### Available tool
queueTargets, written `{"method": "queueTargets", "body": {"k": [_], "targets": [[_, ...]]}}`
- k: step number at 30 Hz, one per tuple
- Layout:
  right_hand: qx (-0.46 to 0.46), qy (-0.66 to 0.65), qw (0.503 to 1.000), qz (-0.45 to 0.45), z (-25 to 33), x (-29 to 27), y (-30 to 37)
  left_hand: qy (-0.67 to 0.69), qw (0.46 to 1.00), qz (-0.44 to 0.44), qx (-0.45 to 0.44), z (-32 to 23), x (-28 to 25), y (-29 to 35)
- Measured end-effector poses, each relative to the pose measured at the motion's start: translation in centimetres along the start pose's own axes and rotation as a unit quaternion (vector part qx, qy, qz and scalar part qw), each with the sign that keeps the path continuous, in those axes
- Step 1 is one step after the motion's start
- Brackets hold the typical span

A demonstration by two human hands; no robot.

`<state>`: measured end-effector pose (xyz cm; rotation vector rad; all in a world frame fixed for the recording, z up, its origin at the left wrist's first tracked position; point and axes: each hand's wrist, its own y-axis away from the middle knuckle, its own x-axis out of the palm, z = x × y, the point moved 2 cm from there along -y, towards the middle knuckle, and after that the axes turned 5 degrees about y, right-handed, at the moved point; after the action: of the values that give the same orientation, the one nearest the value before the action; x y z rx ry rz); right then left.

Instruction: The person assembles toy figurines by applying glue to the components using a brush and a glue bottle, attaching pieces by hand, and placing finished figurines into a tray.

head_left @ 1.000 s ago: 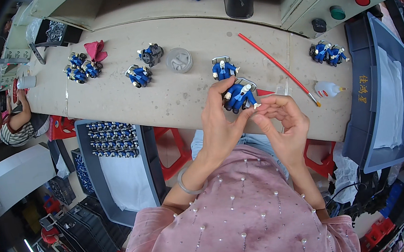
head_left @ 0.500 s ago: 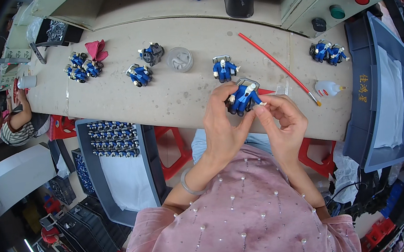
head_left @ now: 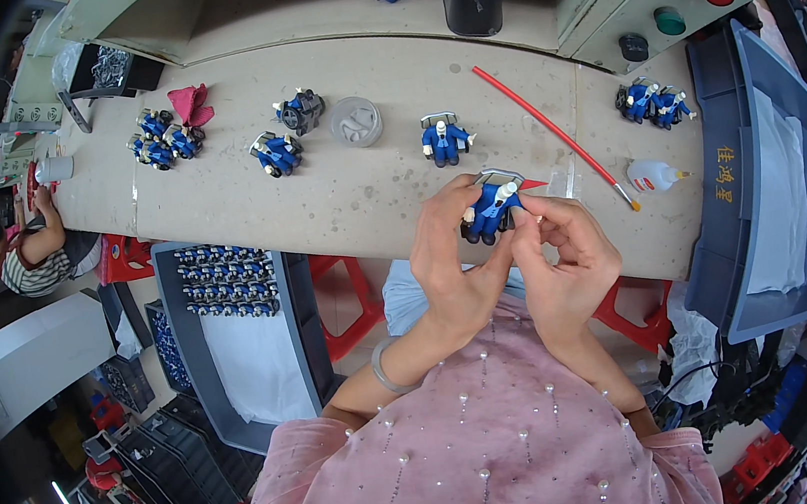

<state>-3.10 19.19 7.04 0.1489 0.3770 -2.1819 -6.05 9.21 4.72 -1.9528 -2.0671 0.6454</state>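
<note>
Together, both hands, left hand (head_left: pixel 454 251) and right hand (head_left: pixel 565 257), pinch 1 blue toy figure (head_left: pixel 491 209) between their fingertips above the workbench (head_left: pixel 336 195).

Bright, even daylight falls over the desk (head_left: pixel 335 190); shadows are soft and short; no harsh glare; fisheye bending curves the desk edges; a black vignette rings the frame; the centre is sharp, the rim slightly smeared.

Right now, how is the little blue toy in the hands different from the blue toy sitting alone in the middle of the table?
The held toy is up off the table, pinched by both hands; the lone toy stands there untouched. The held toy is tilted; the lone toy is upright. Both are small blue figures with white heads.
</note>
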Motion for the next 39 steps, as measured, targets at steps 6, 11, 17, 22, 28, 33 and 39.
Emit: {"method": "queueTargets", "body": {"k": [6, 11, 17, 22, 28, 33, 39], "targets": [[-0.026, 0.017, 1.0, -0.001, 0.6, -0.1, -0.3, 0.003, 0.999, 0.052, -0.007, -0.1, -0.3, 0.3], [-0.022, 0.019, 1.0, -0.001, 0.4, -0.4, -0.2, 0.032, 0.999, 0.01, -0.012, -0.1, 0.1, 0.2], [0.011, 0.016, 1.0, 0.016, -0.2, -0.5, -0.3, 0.02, 0.999, 0.033, -0.039, 0.0, 0.1, 0.1], [0.091, -0.027, 0.995, 0.044, -0.8, -0.6, -1.0, -0.026, 0.996, 0.069, -0.057, -0.1, 0.2, -0.6], [0.126, -0.04, 0.988, 0.075, -0.4, -1.4, -2.0, -0.071, 0.983, 0.098, -0.135, -0.8, 0.0, -1.4], [0.162, -0.082, 0.98, 0.082, -2.0, -2.3, -4.1, -0.055, 0.974, 0.141, -0.169, -0.3, -0.1, -1.7], [0.238, -0.089, 0.94, 0.229, -3.6, -2.1, -6.5, -0.078, 0.966, 0.175, -0.174, -0.7, -0.4, -1.9]]}}
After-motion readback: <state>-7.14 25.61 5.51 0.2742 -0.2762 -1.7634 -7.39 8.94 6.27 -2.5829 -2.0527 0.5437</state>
